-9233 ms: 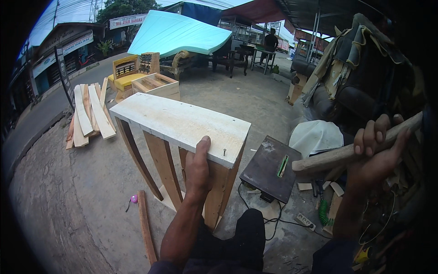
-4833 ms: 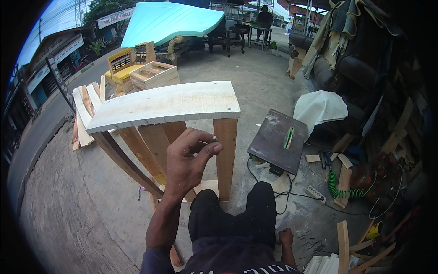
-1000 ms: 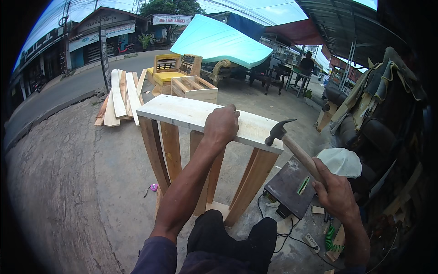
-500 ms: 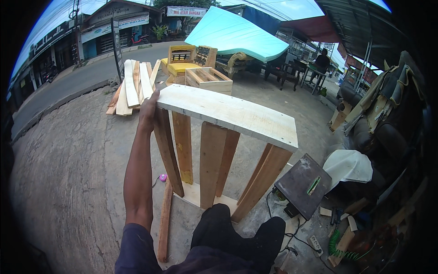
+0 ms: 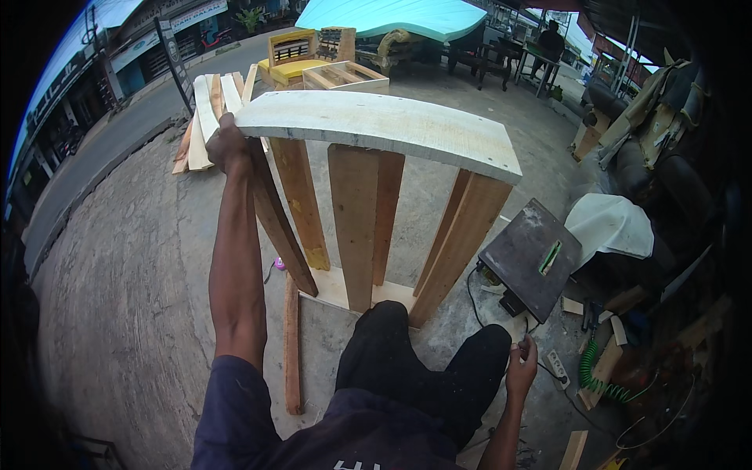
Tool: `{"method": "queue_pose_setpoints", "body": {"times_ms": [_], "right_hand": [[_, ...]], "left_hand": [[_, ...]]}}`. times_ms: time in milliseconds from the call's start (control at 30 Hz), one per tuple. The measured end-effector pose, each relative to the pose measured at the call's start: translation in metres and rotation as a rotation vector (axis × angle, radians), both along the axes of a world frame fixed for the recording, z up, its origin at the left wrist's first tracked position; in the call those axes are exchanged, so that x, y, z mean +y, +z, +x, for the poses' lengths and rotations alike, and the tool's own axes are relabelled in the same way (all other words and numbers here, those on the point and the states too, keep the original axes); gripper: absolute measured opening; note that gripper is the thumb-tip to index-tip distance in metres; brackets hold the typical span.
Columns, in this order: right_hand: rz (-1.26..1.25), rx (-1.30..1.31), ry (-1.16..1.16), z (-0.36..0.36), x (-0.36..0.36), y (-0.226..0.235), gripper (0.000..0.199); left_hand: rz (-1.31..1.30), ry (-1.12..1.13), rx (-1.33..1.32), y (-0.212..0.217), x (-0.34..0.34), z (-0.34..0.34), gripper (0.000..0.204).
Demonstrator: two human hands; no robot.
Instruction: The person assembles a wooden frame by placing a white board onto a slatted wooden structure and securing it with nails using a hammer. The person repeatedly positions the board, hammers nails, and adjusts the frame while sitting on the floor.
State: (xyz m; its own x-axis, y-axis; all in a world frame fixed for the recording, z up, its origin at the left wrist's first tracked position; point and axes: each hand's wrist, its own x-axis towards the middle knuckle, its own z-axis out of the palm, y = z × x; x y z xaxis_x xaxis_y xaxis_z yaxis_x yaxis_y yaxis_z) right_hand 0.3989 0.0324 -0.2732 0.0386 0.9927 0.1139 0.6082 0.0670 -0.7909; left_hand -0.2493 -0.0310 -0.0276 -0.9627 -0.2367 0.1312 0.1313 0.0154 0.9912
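Observation:
An upright wooden frame (image 5: pixel 376 125) stands before me, its pale top plank joined to a bottom board by several brown slats. My left hand (image 5: pixel 228 146) is closed round the left end of its top, thumb uppermost. The frame's bottom board rests on the concrete by my knee. At lower right, my right hand (image 5: pixel 521 368) is held beside my knee with its fingers curled together; whatever they pinch is too small to make out. Just beyond that hand sits a dark, flat-topped table saw (image 5: pixel 526 262) with a slot in its top.
Left of my knees a loose wooden strip (image 5: pixel 292 345) lies near a pink tape measure (image 5: pixel 280 264). A power strip (image 5: pixel 557 368), a green coiled hose (image 5: pixel 593 372) and wood scraps crowd the right. Stacked planks (image 5: pixel 205 117) and a yellow chair (image 5: pixel 294 66) are farther off.
My right hand has come into view at lower right, near the saw. My view has tipped downward; my left hand keeps its grip on the frame.

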Motion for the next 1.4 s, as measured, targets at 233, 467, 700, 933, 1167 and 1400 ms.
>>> {"method": "queue_pose_setpoints", "body": {"times_ms": [233,467,700,933,1167,1400], "right_hand": [[0.233,0.313,0.517,-0.199,0.093,0.089,0.077],[0.105,0.521,0.814,-0.229,0.136,0.115,0.075],[0.089,0.398,0.792,-0.192,0.203,0.114,0.074],[0.159,0.497,0.735,-0.168,0.222,0.107,0.081],[0.068,0.149,0.454,-0.078,0.170,0.067,0.075],[-0.577,-0.301,-0.173,0.143,0.029,-0.147,0.050]], "left_hand": [[0.116,0.017,0.023,0.010,-0.022,0.040,0.061],[0.273,-0.030,0.178,-0.010,-0.053,0.059,0.057],[-0.032,-0.178,0.270,-0.010,-0.066,0.115,0.061],[-0.197,-0.232,0.675,-0.026,-0.050,0.152,0.064],[-0.033,-0.596,0.396,0.004,-0.074,0.149,0.062],[0.168,-0.711,0.406,-0.033,-0.059,0.073,0.061]]}}
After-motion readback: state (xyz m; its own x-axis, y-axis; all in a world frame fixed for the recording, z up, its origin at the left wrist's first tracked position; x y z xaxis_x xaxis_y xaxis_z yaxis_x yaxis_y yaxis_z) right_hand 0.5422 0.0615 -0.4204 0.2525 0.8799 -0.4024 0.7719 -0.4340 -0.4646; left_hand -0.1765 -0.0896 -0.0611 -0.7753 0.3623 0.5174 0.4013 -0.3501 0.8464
